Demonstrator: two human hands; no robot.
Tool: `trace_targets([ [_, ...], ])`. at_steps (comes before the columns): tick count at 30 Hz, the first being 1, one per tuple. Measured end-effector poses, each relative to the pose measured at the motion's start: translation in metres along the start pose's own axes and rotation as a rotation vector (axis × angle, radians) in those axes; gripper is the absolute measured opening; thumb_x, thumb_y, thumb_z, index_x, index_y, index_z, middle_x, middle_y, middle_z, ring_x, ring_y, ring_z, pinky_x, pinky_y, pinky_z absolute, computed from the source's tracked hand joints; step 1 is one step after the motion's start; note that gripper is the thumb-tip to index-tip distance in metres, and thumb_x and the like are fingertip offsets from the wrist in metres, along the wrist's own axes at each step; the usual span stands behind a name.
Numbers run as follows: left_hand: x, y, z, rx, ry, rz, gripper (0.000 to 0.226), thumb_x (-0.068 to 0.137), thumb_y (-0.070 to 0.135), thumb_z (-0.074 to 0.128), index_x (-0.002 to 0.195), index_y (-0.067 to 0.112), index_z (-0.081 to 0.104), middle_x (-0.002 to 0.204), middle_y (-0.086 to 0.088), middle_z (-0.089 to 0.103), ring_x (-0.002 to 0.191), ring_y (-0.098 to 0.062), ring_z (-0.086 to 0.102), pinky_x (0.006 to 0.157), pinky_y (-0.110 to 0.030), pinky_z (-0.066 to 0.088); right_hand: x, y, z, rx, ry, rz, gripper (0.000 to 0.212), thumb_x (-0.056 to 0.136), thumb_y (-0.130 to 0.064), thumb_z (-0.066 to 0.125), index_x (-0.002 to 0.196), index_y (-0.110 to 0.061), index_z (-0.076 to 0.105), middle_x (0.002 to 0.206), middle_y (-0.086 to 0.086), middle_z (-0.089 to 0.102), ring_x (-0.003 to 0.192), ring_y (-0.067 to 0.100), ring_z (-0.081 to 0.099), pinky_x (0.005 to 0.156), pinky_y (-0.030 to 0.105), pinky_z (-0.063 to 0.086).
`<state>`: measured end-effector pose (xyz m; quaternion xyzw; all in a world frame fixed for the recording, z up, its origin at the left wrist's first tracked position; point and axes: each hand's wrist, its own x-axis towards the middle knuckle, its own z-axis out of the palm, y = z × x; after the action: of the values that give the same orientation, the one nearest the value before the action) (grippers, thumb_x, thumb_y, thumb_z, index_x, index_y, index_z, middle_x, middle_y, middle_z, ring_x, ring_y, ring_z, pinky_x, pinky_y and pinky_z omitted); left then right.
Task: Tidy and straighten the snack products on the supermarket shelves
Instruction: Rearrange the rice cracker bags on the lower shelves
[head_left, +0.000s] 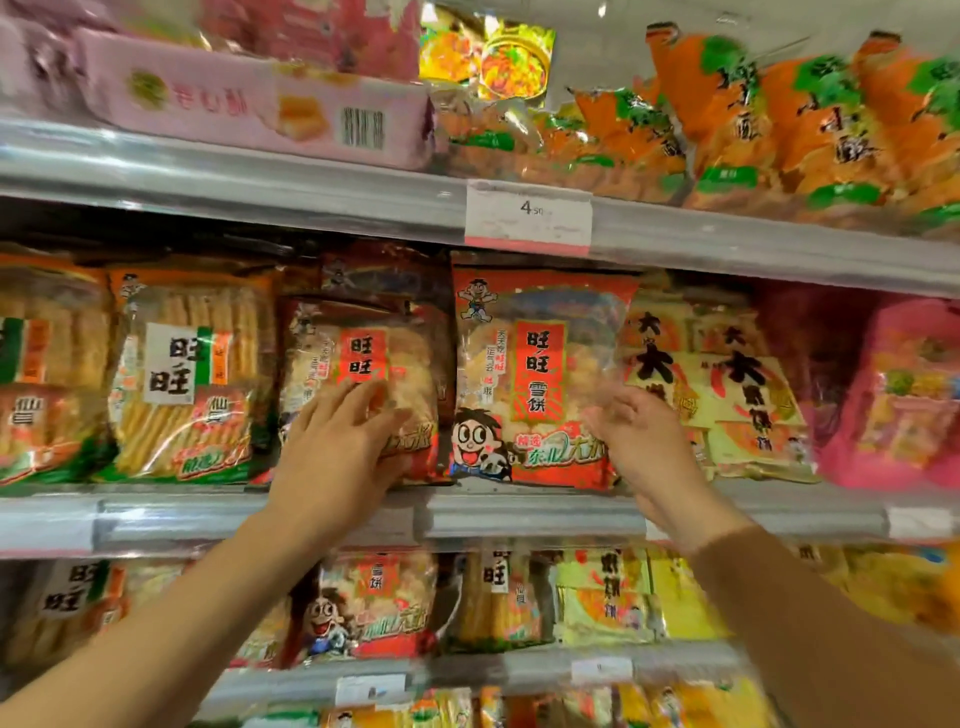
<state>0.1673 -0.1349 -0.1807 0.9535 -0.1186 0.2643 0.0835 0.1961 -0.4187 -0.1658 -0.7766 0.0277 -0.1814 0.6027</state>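
1. A person stands at the supermarket shelves with both arms up.
2. The left hand (340, 441) lies on the lower front of a red snack bag (363, 384) on the middle shelf (519, 512). Its fingers are spread out and fairly straight, pressing on the bag, not curled round it.
3. The right hand (641, 441) is at the right edge of a bigger red snack bag (535, 374) that stands upright next to the first one. Its fingers are apart and loose. The picture is blurry there, so I cannot tell if they touch the bag.
4. Left of the red bags stand bags of long yellow sticks (187, 374).
5. Right of the red bags are yellow bags (727, 395) and then a pink bag (904, 400).
6. On the top shelf are a pink box (249, 104) and orange bags (779, 119).
7. A white price tag (529, 215) hangs on the top shelf's edge.
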Motion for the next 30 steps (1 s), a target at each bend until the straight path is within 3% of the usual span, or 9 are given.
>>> trace_targets([
  [3, -0.001, -0.003, -0.001, -0.009, 0.006, 0.017, 0.047, 0.082, 0.041, 0.072, 0.126, 0.029, 0.063, 0.151, -0.007, 0.041, 0.142, -0.032, 0.029, 0.112, -0.05, 0.025, 0.005, 0.002, 0.014, -0.109, 0.008, 0.009, 0.033, 0.093, -0.018, 0.064, 0.124, -0.026, 0.057, 0.105, -0.012, 0.059, 0.104, 0.015, 0.057, 0.092, 0.035, 0.046],
  [5, -0.001, -0.001, 0.001, -0.014, 0.01, 0.016, 0.046, 0.081, 0.038, 0.074, 0.125, 0.027, 0.063, 0.15, -0.008, 0.042, 0.142, -0.033, 0.031, 0.113, -0.051, 0.024, 0.005, 0.003, 0.017, -0.216, 0.034, 0.005, 0.043, 0.095, -0.023, 0.06, 0.136, -0.022, 0.048, 0.112, -0.005, 0.06, 0.108, 0.02, 0.057, 0.091, 0.039, 0.047],
  [7, 0.0, -0.001, 0.004, -0.005, 0.017, 0.017, 0.046, 0.081, 0.036, 0.074, 0.124, 0.025, 0.063, 0.149, -0.008, 0.043, 0.141, -0.033, 0.032, 0.113, -0.051, 0.024, 0.003, 0.003, 0.02, -0.302, 0.039, -0.012, 0.048, 0.098, -0.024, 0.055, 0.143, -0.019, 0.039, 0.13, 0.003, 0.056, 0.108, 0.018, 0.053, 0.086, 0.034, 0.045],
  [11, 0.0, -0.002, 0.01, -0.026, 0.033, 0.002, 0.047, 0.081, 0.032, 0.075, 0.126, 0.022, 0.062, 0.149, -0.01, 0.043, 0.141, -0.035, 0.032, 0.114, -0.055, 0.023, -0.01, -0.003, 0.029, -0.464, 0.096, -0.157, 0.058, 0.098, -0.019, 0.052, 0.15, -0.021, 0.027, 0.132, 0.002, 0.053, 0.092, 0.004, 0.054, 0.063, 0.01, 0.037],
  [13, 0.0, -0.003, 0.013, -0.057, 0.046, -0.002, 0.046, 0.081, 0.03, 0.076, 0.124, 0.022, 0.063, 0.148, -0.011, 0.043, 0.141, -0.036, 0.032, 0.114, -0.056, 0.023, -0.019, -0.007, 0.034, -0.596, 0.132, -0.326, 0.058, 0.094, -0.018, 0.058, 0.147, -0.025, 0.034, 0.154, 0.002, 0.03, 0.103, -0.001, 0.045, 0.086, 0.005, 0.035],
  [14, 0.0, -0.004, 0.015, -0.073, 0.055, -0.002, 0.046, 0.08, 0.029, 0.077, 0.123, 0.022, 0.064, 0.148, -0.011, 0.044, 0.141, -0.036, 0.032, 0.114, -0.056, 0.022, -0.024, -0.008, 0.037, -0.642, 0.119, -0.406, 0.054, 0.094, -0.019, 0.059, 0.144, -0.027, 0.04, 0.158, 0.001, 0.02, 0.124, 0.006, 0.038, 0.103, 0.016, 0.03],
  [16, 0.0, -0.005, 0.018, -0.108, 0.072, -0.006, 0.045, 0.079, 0.027, 0.078, 0.121, 0.022, 0.065, 0.147, -0.011, 0.045, 0.14, -0.037, 0.033, 0.114, -0.057, 0.022, -0.03, -0.007, 0.044, -0.716, 0.017, -0.506, 0.045, 0.095, -0.024, 0.056, 0.14, -0.025, 0.049, 0.16, 0.001, 0.018, 0.145, 0.02, 0.016, 0.118, 0.033, 0.016],
  [20, -0.001, -0.009, 0.023, -0.163, 0.094, 0.003, 0.044, 0.078, 0.024, 0.079, 0.121, 0.022, 0.066, 0.146, -0.012, 0.046, 0.14, -0.038, 0.033, 0.113, -0.059, 0.022, -0.034, 0.009, 0.053, -0.82, -0.145, -0.557, 0.047, 0.099, -0.03, 0.05, 0.145, -0.03, 0.043, 0.161, -0.001, 0.016, 0.149, 0.019, 0.002, 0.12, 0.039, 0.006],
  [30, -0.006, -0.015, 0.03, -0.257, 0.186, 0.067, 0.044, 0.082, 0.019, 0.075, 0.124, 0.015, 0.065, 0.148, -0.017, 0.042, 0.141, -0.041, 0.029, 0.113, -0.063, 0.018, -0.033, 0.025, 0.052, -0.788, -0.174, -0.636, 0.05, 0.101, -0.018, 0.045, 0.15, -0.025, 0.032, 0.161, 0.004, 0.009, 0.149, 0.021, -0.003, 0.12, 0.051, 0.004],
])
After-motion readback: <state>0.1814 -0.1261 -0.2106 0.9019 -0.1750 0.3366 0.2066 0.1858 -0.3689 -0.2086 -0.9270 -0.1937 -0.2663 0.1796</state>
